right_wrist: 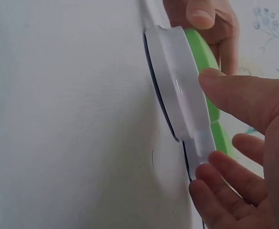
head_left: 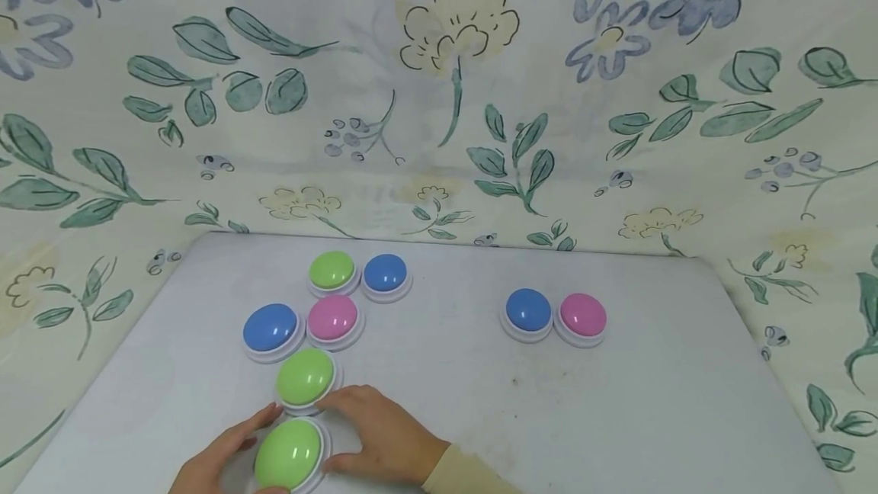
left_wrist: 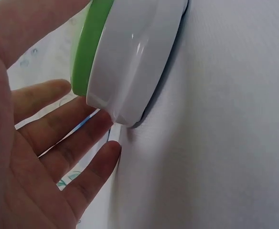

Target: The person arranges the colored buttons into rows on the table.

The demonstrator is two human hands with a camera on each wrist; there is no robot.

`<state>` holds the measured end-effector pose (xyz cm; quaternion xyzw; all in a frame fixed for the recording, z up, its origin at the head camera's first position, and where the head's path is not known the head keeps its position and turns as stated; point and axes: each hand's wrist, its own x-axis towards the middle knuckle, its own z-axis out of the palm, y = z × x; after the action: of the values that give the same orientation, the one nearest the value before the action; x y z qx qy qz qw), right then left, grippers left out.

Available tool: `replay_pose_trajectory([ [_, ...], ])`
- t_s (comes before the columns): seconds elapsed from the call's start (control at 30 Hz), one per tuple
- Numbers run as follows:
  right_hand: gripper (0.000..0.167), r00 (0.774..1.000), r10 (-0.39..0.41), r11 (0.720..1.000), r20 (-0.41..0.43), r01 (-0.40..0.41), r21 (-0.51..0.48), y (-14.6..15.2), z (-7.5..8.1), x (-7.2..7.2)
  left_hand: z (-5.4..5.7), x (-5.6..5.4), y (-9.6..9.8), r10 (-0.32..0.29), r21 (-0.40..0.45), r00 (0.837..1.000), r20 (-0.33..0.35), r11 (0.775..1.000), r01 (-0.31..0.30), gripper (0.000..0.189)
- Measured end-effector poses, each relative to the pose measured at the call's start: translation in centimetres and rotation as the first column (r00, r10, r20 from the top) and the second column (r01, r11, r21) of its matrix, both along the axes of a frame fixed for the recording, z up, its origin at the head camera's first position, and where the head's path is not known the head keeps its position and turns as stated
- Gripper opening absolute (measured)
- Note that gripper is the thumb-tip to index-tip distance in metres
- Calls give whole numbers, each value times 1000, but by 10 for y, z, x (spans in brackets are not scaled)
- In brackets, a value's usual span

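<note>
The nearest green button (head_left: 288, 454), round and without a long axis, is flanked on the counter (head_left: 658, 410) by the left hand (head_left: 216, 456) and the right hand (head_left: 387, 434), equally near, fingers spread; three green, three blue buttons (head_left: 528, 309) and two pink buttons (head_left: 583, 315) are counted

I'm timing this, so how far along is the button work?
Seemingly done: five buttons sit grouped on the table's left. In hand: the nearest green button, with the left hand and right hand at its sides. Possibly left: the blue button and pink button, standing apart on the right.
</note>
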<state>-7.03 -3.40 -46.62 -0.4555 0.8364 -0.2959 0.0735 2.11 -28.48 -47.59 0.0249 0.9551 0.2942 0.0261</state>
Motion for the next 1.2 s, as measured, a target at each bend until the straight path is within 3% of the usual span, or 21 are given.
replay_pose_trajectory([
  [0.07, 63, 1000, 2, 1000, 6, -2, 24, -1, 0, 1, -6, 0, -4, -59, -2, 989, -133, 998, 59, 98],
  [0.13, 64, 1000, 5, 999, 24, -6, 46, -2, 1, 1, -12, -1, -9, -132, -2, 964, -232, 991, 135, 103],
  [0.23, 65, 998, 11, 998, 57, -15, 68, -4, 1, 2, -21, -4, -16, -220, -8, 930, -293, 974, 228, 110],
  [0.27, 65, 998, 15, 997, 63, -19, 70, -5, 1, 2, -23, -4, -18, -235, -17, 928, -288, 971, 240, 110],
  [0.33, 65, 997, 25, 997, 72, -30, 69, -6, 1, 2, -26, -3, -20, -234, -38, 942, -240, 972, 232, 108],
  [0.43, 66, 997, 44, 997, 70, -48, 59, -8, 2, 3, -26, 0, -20, -177, -42, 977, -120, 984, 173, 99],
  [0.53, 67, 996, 63, 996, 67, -66, 55, -9, 2, 3, -23, 3, -16, -127, -42, 990, -66, 991, 124, 94],
  [0.77, 68, 995, 93, 994, 42, -95, 50, -11, 0, 3, -22, 6, -12, -97, -41, 995, -32, 995, 95, 96],
  [1.0, 68, 997, 71, 995, 30, -73, 69, -16, 0, 5, -25, 4, -14, -98, -21, 995, -17, 995, 98, 94],
  [1.2, 68, 997, 60, 995, 56, -63, 71, -15, 2, 5, -21, 4, -15, -119, 17, 991, 52, 993, 119, 91],
])
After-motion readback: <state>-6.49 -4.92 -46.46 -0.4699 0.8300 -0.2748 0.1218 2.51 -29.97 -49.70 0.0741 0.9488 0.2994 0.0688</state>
